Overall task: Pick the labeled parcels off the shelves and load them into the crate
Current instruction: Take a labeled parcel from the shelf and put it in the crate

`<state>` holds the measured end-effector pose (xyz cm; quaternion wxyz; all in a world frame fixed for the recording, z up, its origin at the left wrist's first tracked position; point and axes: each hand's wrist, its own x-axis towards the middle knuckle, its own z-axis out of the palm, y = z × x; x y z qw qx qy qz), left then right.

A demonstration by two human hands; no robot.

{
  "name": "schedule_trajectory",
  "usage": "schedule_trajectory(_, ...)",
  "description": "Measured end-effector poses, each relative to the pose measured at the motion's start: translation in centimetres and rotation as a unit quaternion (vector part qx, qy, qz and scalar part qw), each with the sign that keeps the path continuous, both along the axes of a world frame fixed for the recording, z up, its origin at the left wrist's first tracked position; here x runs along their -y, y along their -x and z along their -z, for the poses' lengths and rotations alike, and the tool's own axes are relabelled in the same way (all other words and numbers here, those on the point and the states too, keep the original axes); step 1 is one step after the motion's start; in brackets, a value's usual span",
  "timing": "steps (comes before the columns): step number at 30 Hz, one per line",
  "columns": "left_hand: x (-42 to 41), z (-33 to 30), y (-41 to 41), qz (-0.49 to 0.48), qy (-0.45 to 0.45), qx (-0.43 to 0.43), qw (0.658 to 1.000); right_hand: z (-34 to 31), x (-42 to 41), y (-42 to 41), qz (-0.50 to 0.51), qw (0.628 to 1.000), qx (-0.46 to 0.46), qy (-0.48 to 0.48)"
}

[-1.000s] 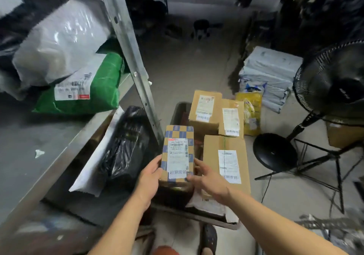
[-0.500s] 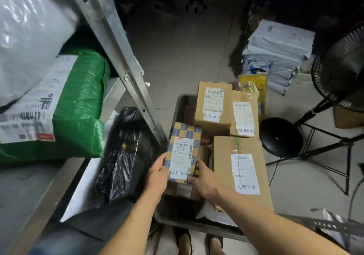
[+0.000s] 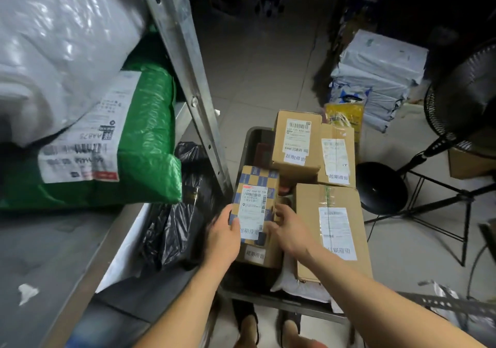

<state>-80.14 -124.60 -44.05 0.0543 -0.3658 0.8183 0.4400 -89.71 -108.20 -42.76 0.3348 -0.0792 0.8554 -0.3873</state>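
A small checkered blue-and-tan parcel [image 3: 255, 202] with a white label sits low in the dark crate [image 3: 248, 143], on top of a brown box. My left hand [image 3: 224, 236] holds its left edge. My right hand [image 3: 288, 229] grips its right side. Three labeled cardboard boxes fill the crate: one at the back [image 3: 296, 143], one at back right [image 3: 336, 157], and a large one at the right [image 3: 332, 229]. On the shelf [image 3: 35, 261] at left lie a green labeled bag [image 3: 150, 138] and a big white bag [image 3: 61, 41].
A metal shelf upright [image 3: 185, 65] slants beside the crate. Black plastic bags [image 3: 174, 221] sit under the shelf. A stack of grey mailers [image 3: 375, 79], a yellow packet [image 3: 345, 115] and a black fan on a stand [image 3: 461, 100] occupy the right floor.
Both hands have lowered the checkered parcel down into the crate, onto the brown box. The view has moved closer to the shelf and crate.
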Motion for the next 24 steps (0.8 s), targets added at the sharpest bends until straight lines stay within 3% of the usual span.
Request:
schedule_trajectory(4,-0.9,-2.0,0.3,0.107,0.089,-0.001,0.99,-2.8,-1.5,1.7,-0.109,0.98,-0.153,-0.058)
schedule_trajectory(10,-2.6,-4.2,-3.0,0.119,0.138,0.006,0.983,-5.6,-2.9,1.6,-0.324,0.891,-0.288,-0.138)
schedule_trajectory(17,-7.4,-5.9,-14.3,-0.071,0.136,0.03,0.988,-5.5,-0.2,-5.2,-0.538,0.754,-0.364,-0.097)
schedule_trajectory(24,-15.2,-7.1,-30.9,-0.252,0.171,0.101,0.947,-5.8,2.7,-19.5,-0.712,0.588,-0.384,0.03)
